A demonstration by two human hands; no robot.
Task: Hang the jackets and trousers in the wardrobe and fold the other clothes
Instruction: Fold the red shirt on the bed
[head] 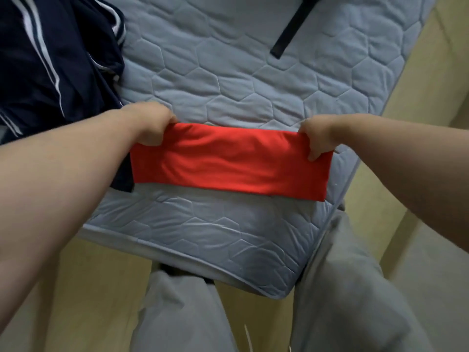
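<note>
A red garment [228, 161], folded into a long flat strip, is stretched across the near end of the blue-grey quilted mattress [218, 72]. My left hand [152, 125] pinches its far left corner. My right hand [318, 137] pinches its far right corner, thumb on top of the cloth. Both arms reach forward from the bottom corners of the view. A dark navy garment with white stripes [50, 62] lies heaped on the mattress at the far left, just beyond my left hand.
A black strap [291, 29] lies on the mattress at the back right. The mattress edge [203, 265] is right in front of my legs in grey trousers [337, 288]. Yellowish floor [101, 288] runs along both sides of the mattress.
</note>
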